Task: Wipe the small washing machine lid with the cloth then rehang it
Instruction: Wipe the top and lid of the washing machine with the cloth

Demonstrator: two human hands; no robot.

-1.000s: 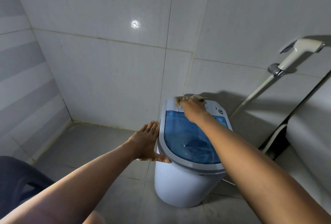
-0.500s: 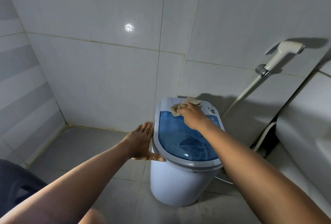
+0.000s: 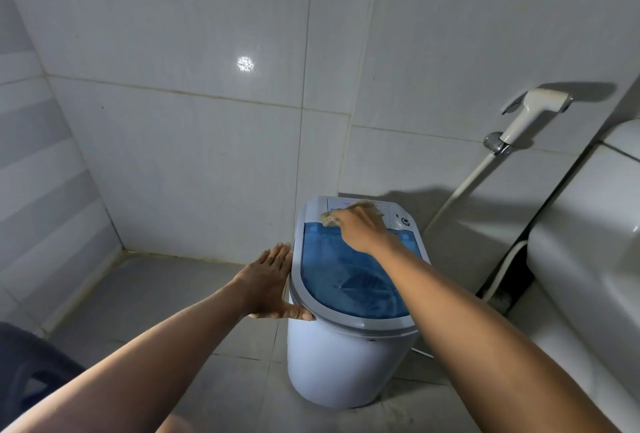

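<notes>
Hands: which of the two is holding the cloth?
The right hand presses the cloth at the lid's far end; the left hand lies flat against the machine's side.

Grey tiled wall [image 3: 207, 141] with a bright light reflection [image 3: 245, 64]; white bidet sprayer [image 3: 533, 110] in its wall bracket, hose [image 3: 460, 190] hanging below; white toilet tank [image 3: 588, 242] at right; tiled floor [image 3: 166, 294]; dark object [image 3: 27, 363] at lower left.

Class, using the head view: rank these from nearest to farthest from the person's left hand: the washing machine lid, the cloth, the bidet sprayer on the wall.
1. Washing machine lid: the left hand rests against its left rim.
2. Cloth: under the right hand, at the lid's far end.
3. Bidet sprayer: hung on the wall, far right.
</notes>
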